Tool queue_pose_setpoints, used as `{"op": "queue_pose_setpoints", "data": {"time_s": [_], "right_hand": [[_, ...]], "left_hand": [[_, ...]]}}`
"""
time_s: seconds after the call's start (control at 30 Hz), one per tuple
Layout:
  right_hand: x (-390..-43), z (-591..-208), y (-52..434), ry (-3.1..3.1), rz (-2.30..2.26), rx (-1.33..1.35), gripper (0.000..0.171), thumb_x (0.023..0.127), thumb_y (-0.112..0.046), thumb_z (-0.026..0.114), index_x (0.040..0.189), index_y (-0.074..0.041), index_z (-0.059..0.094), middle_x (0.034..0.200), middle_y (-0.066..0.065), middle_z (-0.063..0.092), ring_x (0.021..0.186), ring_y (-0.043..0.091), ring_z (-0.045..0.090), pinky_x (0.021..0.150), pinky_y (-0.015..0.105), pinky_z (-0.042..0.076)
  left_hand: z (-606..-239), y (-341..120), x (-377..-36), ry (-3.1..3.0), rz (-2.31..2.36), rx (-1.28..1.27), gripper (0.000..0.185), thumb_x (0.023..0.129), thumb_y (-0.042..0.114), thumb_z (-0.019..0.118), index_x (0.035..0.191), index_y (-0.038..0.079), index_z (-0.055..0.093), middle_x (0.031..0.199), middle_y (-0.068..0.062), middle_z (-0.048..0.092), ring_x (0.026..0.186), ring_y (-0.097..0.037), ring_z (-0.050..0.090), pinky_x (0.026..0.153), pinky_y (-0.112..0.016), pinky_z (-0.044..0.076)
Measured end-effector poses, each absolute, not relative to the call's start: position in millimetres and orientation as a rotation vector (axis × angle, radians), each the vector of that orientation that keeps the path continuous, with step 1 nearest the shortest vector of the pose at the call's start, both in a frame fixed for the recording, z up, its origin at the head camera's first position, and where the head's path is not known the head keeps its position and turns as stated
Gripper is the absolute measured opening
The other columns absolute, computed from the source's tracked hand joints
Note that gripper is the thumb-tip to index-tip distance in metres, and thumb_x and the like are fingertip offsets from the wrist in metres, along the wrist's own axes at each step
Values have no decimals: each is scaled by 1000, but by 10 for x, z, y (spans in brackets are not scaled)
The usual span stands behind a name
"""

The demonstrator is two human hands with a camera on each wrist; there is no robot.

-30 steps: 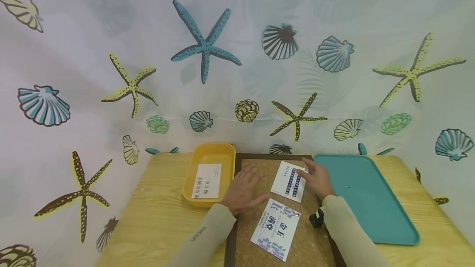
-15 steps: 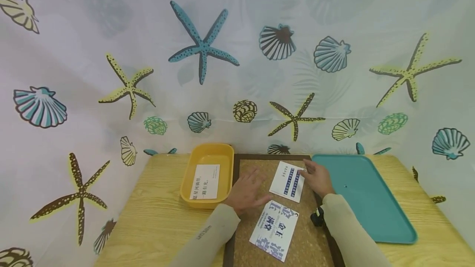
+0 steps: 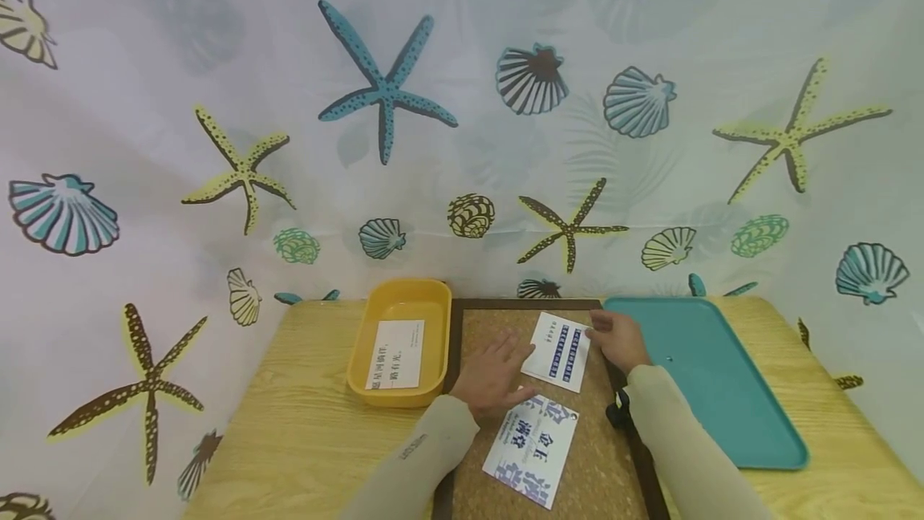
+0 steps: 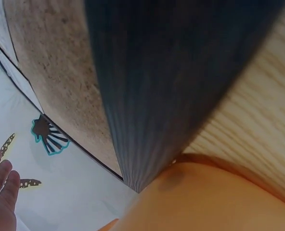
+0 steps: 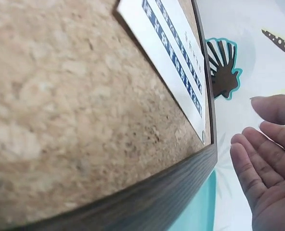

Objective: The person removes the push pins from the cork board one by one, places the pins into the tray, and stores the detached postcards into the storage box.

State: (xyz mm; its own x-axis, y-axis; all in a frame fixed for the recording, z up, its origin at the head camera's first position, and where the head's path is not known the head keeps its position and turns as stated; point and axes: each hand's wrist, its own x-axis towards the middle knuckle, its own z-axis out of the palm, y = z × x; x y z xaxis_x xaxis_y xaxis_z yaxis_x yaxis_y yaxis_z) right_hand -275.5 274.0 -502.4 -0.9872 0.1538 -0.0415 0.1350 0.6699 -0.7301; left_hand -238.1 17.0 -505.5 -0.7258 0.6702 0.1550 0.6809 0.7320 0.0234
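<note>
Two printed cards lie on a dark-framed corkboard (image 3: 613, 456). The upper white card (image 3: 556, 351) bears two blue bands of lettering, and a small round pin (image 5: 203, 137) shows at one corner in the right wrist view. Below it is a card with large purple characters (image 3: 530, 452). My left hand (image 3: 493, 374) reaches over the board with fingers extended, its fingertips at the upper card's left edge. My right hand (image 3: 619, 340) is at that card's right edge; the right wrist view shows thumb and fingers apart with nothing between them.
Left of the board stands a yellow bin (image 3: 440, 367) with a white card (image 3: 395, 354) inside. A teal tray (image 3: 715, 375) lies on the right. Behind the wooden table (image 3: 289, 424) hangs a sea-patterned curtain (image 3: 433, 183).
My left hand has moved right, toward the upper card's left edge. My right fingers, which overlapped the card's upper right corner, have drawn back to its edge.
</note>
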Motion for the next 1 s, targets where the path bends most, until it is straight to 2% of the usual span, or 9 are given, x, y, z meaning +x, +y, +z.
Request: {"op": "queue_pose_setpoints", "data": {"time_s": [0.47, 0.8, 1.0], "right_hand": [[-2847, -5094, 2853, -2865, 1185, -318, 34, 90, -4, 62, 121, 9, 60, 116, 26, 62, 106, 38, 59, 88, 50, 49], [-2842, -5127, 2853, -2856, 1204, -308, 31, 89, -3, 63, 117, 9, 62, 111, 25, 64, 100, 36, 61, 83, 47, 51], [-2836, -5151, 2878, -2843, 1224, -297, 28, 88, 0, 62, 115, 9, 63, 110, 25, 65, 98, 35, 62, 84, 48, 51]], "left_hand": [[-5115, 308, -2460, -2826, -65, -1142, 69, 94, 62, 42, 150, 21, 36, 156, -7, 30, 145, -24, 22, 117, -39, 20], [-5109, 453, -2513, -2899, 21, -1117, 73, 93, 66, 41, 152, 25, 30, 159, -4, 23, 146, -20, 20, 117, -36, 19], [-5100, 556, -2529, -2986, 6, -1102, 76, 90, 69, 43, 153, 30, 28, 161, 0, 17, 147, -19, 16, 117, -35, 16]]}}
